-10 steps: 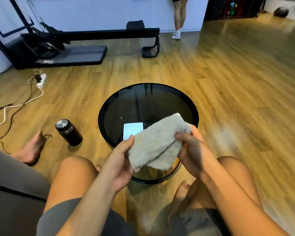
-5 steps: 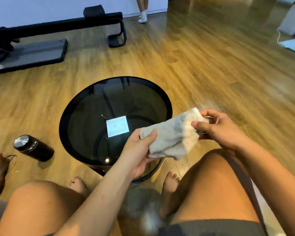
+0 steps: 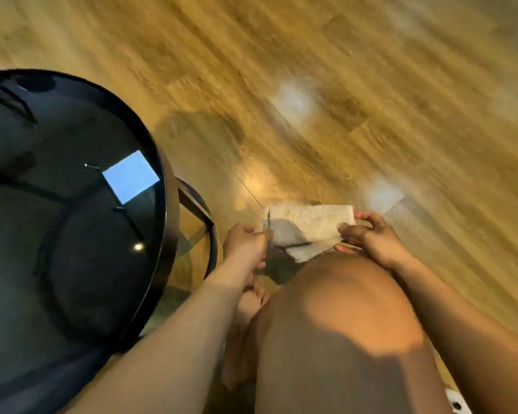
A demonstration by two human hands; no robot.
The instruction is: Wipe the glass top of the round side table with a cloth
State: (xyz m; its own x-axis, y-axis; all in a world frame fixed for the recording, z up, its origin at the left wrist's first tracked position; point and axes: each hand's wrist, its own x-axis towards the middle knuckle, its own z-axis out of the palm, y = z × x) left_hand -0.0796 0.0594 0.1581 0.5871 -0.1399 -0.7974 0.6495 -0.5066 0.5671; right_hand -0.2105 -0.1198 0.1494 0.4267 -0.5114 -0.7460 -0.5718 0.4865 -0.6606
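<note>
A round side table with a dark glass top (image 3: 72, 234) and black rim fills the left of the head view. To its right, off the table and above my right knee, a folded off-white cloth (image 3: 308, 227) is stretched between both hands. My left hand (image 3: 245, 246) grips its left end. My right hand (image 3: 368, 237) pinches its right end with curled fingers. The cloth is clear of the glass, over the wooden floor.
My bare right knee (image 3: 335, 324) and a foot (image 3: 245, 309) lie below the hands. Wooden floor (image 3: 341, 100) spreads to the right and beyond, blurred. The table's lower black ring (image 3: 205, 222) shows beside the rim.
The view has swung right and down, so the table now sits at the left. Both hands carried the cloth off the glass to the right, above my knee.
</note>
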